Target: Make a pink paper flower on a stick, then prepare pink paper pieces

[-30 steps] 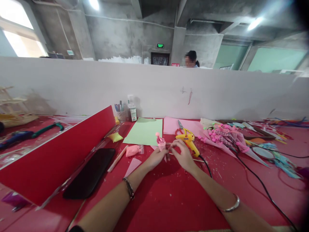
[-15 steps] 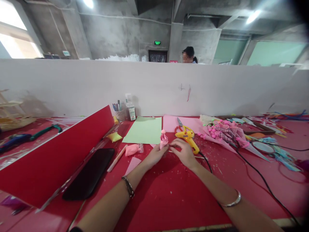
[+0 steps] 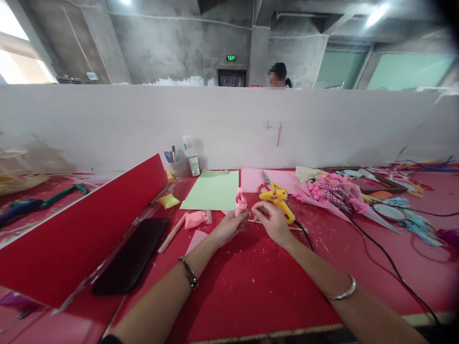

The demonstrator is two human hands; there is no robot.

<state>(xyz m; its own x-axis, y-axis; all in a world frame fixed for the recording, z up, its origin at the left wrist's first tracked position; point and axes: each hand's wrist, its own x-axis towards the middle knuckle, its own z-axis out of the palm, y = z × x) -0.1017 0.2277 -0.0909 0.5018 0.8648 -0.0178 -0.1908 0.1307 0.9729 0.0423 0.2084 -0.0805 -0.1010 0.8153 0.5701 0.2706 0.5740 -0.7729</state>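
Left hand (image 3: 229, 225) pinches the pink paper roll (image 3: 240, 201) at its base, long axis upright; right hand (image 3: 273, 220), fingertips drawn together, lies just right, apart.

The red bench (image 3: 251, 296) carries 1 green paper sheet (image 3: 211, 190) just beside 1 pink paper sheet (image 3: 253, 179), a yellow glue gun (image 3: 278, 200), a black phone (image 3: 132, 255) and small scraps.
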